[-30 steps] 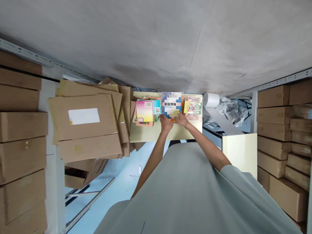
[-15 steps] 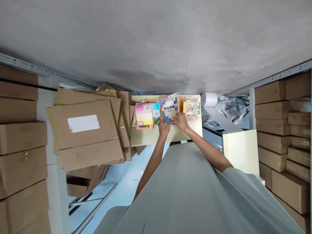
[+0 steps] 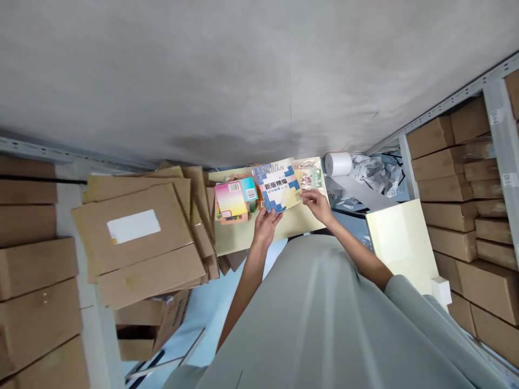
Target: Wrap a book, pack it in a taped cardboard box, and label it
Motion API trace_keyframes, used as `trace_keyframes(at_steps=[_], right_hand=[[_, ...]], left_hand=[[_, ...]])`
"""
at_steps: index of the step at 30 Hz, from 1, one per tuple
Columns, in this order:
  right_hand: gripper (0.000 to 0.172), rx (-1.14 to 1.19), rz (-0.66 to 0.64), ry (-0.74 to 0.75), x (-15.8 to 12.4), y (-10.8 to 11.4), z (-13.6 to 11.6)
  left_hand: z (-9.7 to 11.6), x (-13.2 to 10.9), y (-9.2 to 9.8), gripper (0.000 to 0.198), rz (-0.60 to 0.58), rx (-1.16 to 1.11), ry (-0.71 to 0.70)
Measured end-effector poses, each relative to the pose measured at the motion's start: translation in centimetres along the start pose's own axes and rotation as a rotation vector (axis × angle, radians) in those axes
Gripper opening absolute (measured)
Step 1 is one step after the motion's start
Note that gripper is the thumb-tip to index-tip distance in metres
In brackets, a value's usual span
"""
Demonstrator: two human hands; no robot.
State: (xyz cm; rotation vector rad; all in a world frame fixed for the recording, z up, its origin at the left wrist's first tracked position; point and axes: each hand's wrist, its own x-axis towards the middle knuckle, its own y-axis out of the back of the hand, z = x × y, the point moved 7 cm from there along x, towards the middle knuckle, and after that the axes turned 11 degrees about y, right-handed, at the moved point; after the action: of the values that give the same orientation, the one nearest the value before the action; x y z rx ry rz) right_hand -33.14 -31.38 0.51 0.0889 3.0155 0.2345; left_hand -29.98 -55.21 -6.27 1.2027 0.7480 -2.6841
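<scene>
A blue and white book (image 3: 279,185) with large Chinese characters on its cover is held up over the pale yellow table (image 3: 231,240). My left hand (image 3: 265,226) grips its lower left edge from beneath, fingers closed on it. At the lower right corner, my right hand (image 3: 318,206) pinches the book between thumb and fingers. To the left lies a stack of books, with a pink and yellow book (image 3: 231,199) and a blue book (image 3: 248,190) on top, barcodes showing. Behind the held book to the right, a clear plastic-wrapped book (image 3: 312,175) is partly covered.
Flattened cardboard boxes (image 3: 138,237) are piled left of the table. A white paper roll (image 3: 338,163) and crumpled paper (image 3: 379,174) sit at the right, behind a pale panel (image 3: 399,237). Shelves of cardboard boxes (image 3: 450,232) flank both sides, and a grey wall (image 3: 243,81) stands in front.
The book has been lifted nearer and now shows its whole cover, tilted. My right hand has shifted to its lower right corner, my left hand lower on its edge. The view has turned slightly.
</scene>
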Motion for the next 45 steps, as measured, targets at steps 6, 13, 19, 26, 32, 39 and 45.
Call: trace_keyframes(at_steps=[6,13,19,26,32,39,45], right_hand=[[0.056,0.211,0.171,-0.136,-5.9,4.6,-0.6],[0.056,0.244,0.488,-0.099,-14.7,13.5,-1.5],[0.053,0.309,0.790,-0.092,-25.6,20.9,0.0],[0.060,0.362,1.051,-0.108,-35.9,28.8,5.1],[0.062,0.442,1.149,-0.121,-43.4,36.4,7.8],[0.054,0.528,1.137,-0.159,-49.6,42.7,10.6],[0.057,0.580,1.201,-0.205,-50.3,44.4,13.0]], left_hand=[[1.8,-3.8,-3.9,0.052,-0.141,0.121,-0.012],[-1.7,-5.7,-15.0,0.047,-0.541,0.485,0.120],[-9.2,-7.3,-25.1,0.049,-0.806,0.850,0.162],[-21.2,-8.3,-35.2,0.061,-0.827,0.992,0.298],[-33.3,-11.2,-42.4,0.065,-0.797,1.068,0.421],[-39.2,-14.6,-47.8,0.066,-0.819,1.195,0.333],[-41.1,-14.7,-50.1,0.062,-0.805,1.249,0.396]])
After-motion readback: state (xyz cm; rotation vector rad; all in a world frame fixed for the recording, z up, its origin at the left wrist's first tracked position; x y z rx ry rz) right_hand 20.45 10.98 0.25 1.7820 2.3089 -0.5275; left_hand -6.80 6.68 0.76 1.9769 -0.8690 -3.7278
